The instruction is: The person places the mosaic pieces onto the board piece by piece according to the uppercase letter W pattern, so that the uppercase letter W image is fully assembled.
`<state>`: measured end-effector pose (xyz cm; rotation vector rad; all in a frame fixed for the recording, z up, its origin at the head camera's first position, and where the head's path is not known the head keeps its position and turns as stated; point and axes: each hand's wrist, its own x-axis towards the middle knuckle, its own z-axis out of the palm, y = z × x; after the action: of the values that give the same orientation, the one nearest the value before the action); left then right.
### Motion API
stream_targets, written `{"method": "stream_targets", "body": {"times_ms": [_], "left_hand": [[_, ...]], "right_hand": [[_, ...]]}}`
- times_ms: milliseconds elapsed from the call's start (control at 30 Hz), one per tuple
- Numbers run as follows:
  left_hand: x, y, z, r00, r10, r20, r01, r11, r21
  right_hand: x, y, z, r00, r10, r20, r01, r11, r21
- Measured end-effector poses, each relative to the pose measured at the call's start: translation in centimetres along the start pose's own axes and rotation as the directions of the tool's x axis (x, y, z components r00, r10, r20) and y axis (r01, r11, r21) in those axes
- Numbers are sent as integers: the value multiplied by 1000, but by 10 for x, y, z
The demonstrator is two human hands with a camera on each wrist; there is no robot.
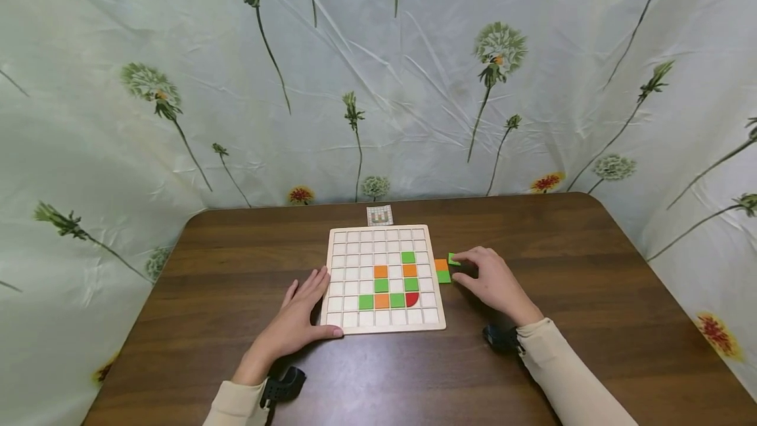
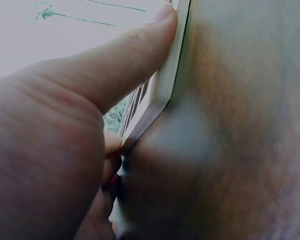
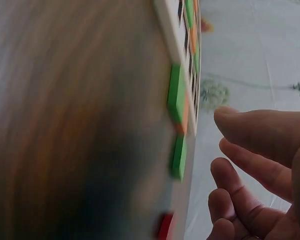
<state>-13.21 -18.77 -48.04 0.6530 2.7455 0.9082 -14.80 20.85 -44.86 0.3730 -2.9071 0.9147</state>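
Observation:
A pale wooden grid board point(image 1: 349, 284) lies on the table, with several green and orange square tiles and one red rounded piece point(image 1: 412, 299) in its cells. My left hand point(image 1: 300, 314) rests at its front left corner, fingers along the left side and thumb point(image 2: 140, 55) on the front edge. Beyond the right side of the board, my right hand point(image 1: 493, 281) hovers with thumb and fingers apart, holding nothing. Close to its fingertips is a loose green tile point(image 1: 453, 259). An orange tile point(image 1: 441, 265) and another green tile point(image 1: 443, 277) lie against the board's edge.
Behind the board lies a small patterned card point(image 1: 379, 215). In the right wrist view a red piece point(image 3: 165, 226) sits on the brown table point(image 1: 236, 242). A flower-printed curtain point(image 1: 414, 84) hangs behind the table and along its sides.

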Motion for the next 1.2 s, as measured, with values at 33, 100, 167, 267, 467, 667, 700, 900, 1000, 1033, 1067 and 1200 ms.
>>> {"method": "stream_targets", "body": {"times_ms": [33, 100, 167, 267, 467, 667, 700, 900, 1000, 1033, 1067, 1200], "left_hand": [[0, 0, 0, 1000, 0, 0, 0, 1000, 2], [-1, -1, 0, 1000, 0, 0, 0, 1000, 3], [-1, -1, 0, 1000, 2, -1, -2, 1000, 1], [-1, -2, 1, 1000, 3, -3, -3, 1000, -1], [0, -2, 1, 1000, 1, -5, -1, 1000, 2], [0, -1, 0, 1000, -7, 5, 7, 1000, -2], [0, -1, 0, 1000, -9, 8, 9, 1000, -2], [0, 0, -1, 1000, -15, 14, 15, 1000, 2], [-1, 0, -1, 1000, -15, 14, 15, 1000, -3], [-1, 1, -1, 1000, -15, 13, 15, 1000, -5], [-1, 1, -1, 1000, -15, 12, 15, 1000, -7], [-1, 1, -1, 1000, -12, 6, 12, 1000, -11]], "right_hand": [[-1, 4, -2, 1000, 3, -4, -3, 1000, -2], [-2, 10, -6, 1000, 16, -12, -16, 1000, -8], [-3, 17, -9, 999, 25, -22, -25, 1000, -16], [-6, 24, -13, 999, 46, -23, -46, 999, -24], [-7, 36, -16, 997, 75, -15, -75, 997, -15], [-7, 45, -18, 995, 99, -16, -98, 995, 23], [-6, 46, -18, 995, 102, -15, -101, 995, 27], [-2, 50, -19, 993, 119, -1, -118, 992, 36], [-1, 51, -20, 993, 118, 15, -119, 992, 30], [-1, 51, -20, 993, 116, 21, -117, 993, 27], [0, 51, -20, 993, 116, 28, -117, 993, 26], [2, 51, -21, 992, 113, 63, -114, 993, 18]]}}
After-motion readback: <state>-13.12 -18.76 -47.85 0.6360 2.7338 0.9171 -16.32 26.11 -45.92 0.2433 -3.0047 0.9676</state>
